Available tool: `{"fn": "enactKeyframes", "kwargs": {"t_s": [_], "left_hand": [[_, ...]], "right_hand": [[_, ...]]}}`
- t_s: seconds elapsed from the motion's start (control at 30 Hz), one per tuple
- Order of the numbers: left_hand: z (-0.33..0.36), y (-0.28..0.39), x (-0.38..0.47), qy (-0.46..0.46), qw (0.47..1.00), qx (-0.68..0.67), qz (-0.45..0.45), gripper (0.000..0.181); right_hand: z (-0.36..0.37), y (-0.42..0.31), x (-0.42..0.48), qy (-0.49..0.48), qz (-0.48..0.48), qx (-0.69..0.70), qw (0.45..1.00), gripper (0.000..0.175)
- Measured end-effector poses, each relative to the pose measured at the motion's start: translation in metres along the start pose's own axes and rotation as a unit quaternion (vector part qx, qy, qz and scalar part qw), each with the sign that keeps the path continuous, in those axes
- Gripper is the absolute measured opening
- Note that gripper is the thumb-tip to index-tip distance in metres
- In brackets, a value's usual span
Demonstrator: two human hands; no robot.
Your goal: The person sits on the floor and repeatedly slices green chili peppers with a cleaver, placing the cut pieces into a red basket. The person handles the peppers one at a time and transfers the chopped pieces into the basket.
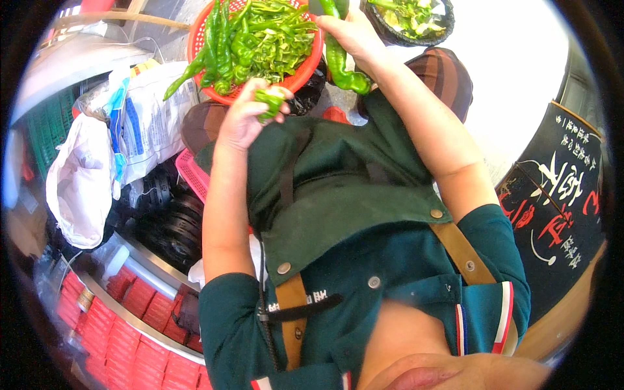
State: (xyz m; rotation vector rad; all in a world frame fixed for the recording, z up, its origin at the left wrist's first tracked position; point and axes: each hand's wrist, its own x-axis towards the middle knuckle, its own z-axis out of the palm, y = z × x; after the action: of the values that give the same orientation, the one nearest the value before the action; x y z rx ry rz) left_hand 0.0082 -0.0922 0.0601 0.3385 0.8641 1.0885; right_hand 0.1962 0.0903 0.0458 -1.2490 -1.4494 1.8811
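My left hand is closed around a short piece of green pepper, just below the near rim of a red plastic colander. Long whole green peppers lie at the colander's left side, one hanging over the rim, beside a heap of cut green pieces. Right of the colander, my right hand grips a long, curved green pepper, its lower end hanging below the hand. A dark, flat thing at the top edge by this hand is cut off and cannot be identified.
A black-lined container with green and pale scraps stands at the upper right. At left are an open white sack, a printed white bag, black round containers, a pink basket and red packs. A lettered blackboard is at right.
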Motion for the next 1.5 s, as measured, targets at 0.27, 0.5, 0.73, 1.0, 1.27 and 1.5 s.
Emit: {"fn": "enactKeyframes", "kwargs": {"t_s": [0.27,0.5,0.73,1.0,1.27,1.5], "left_hand": [[0.047,-0.029,0.044,0.057,0.951,0.3,-0.053,0.034],[0.046,-0.03,0.057,0.104,0.928,0.354,0.051,0.032],[0.025,0.071,0.047,0.203,0.802,0.561,-0.028,0.043],[0.009,0.125,0.118,0.227,0.396,0.857,-0.24,0.047],[0.009,0.113,0.114,0.231,0.351,0.884,-0.205,0.049],[0.017,0.107,0.061,0.33,0.844,0.422,-0.028,0.045]], "right_hand": [[0.032,-0.01,-0.014,0.018,-0.307,-0.038,0.951,0.05],[0.045,0.007,-0.007,-0.016,-0.311,-0.046,0.949,0.045],[0.02,-0.018,-0.008,0.048,-0.189,-0.1,0.976,0.059],[0.006,-0.026,-0.006,0.126,-0.243,-0.075,0.959,0.059],[-0.008,-0.015,-0.012,0.098,-0.189,-0.068,0.975,0.061],[0.009,-0.002,0.002,0.048,-0.205,-0.028,0.977,0.056]]}}
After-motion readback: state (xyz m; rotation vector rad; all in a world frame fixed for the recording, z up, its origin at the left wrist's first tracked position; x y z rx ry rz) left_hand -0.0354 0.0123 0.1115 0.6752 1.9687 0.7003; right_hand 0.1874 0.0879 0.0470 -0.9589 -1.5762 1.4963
